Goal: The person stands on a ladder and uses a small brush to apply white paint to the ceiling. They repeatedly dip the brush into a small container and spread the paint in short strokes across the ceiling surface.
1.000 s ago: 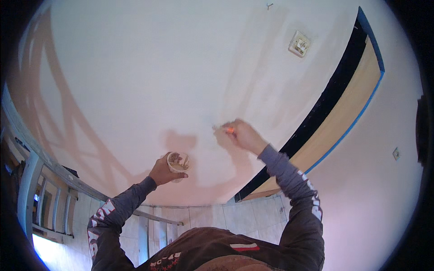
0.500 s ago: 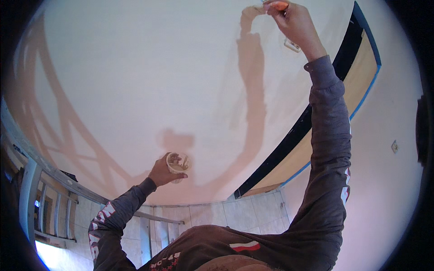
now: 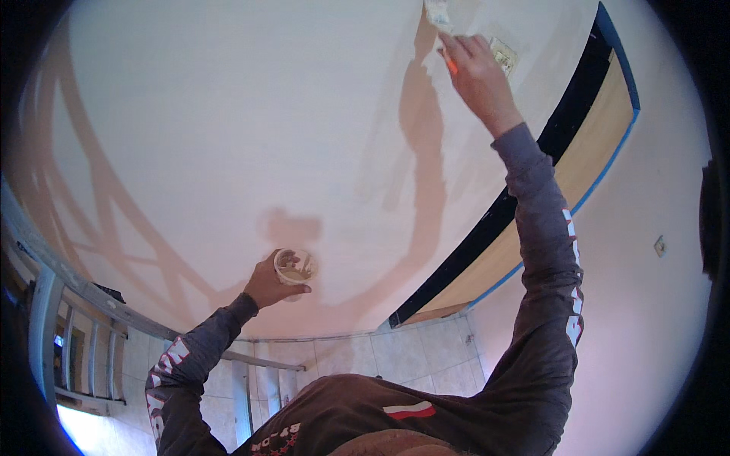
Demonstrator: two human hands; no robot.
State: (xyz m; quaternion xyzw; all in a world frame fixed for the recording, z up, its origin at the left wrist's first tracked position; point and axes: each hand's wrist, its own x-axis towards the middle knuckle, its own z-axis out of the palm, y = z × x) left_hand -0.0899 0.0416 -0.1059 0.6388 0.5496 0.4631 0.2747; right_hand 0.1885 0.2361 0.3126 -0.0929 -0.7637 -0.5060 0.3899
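Observation:
My right hand (image 3: 480,82) is raised high against the pale wall (image 3: 228,129), its fingers closed round the orange handle of a paintbrush (image 3: 438,15). The whitish bristles point up at the wall by the top edge of the view; I cannot tell whether they touch it. Lower down, at centre left, my left hand (image 3: 266,284) grips a clear plastic cup (image 3: 307,278) from its left side, with the thumb along the near side. Some pale paint shows inside the cup, and its inner wall is smeared.
An electrical box (image 3: 503,57) is set in the wall beside my right hand. A black strip (image 3: 473,245) and a wooden panel edged with blue tape run diagonally at the right. Metal ladder parts (image 3: 47,327) stand at lower left above a tiled floor (image 3: 403,357). Shadows fall across the wall.
My right hand has moved down and slightly left, bringing the brush's bristles into view and uncovering more of the electrical box. My left hand with the cup has shifted only slightly.

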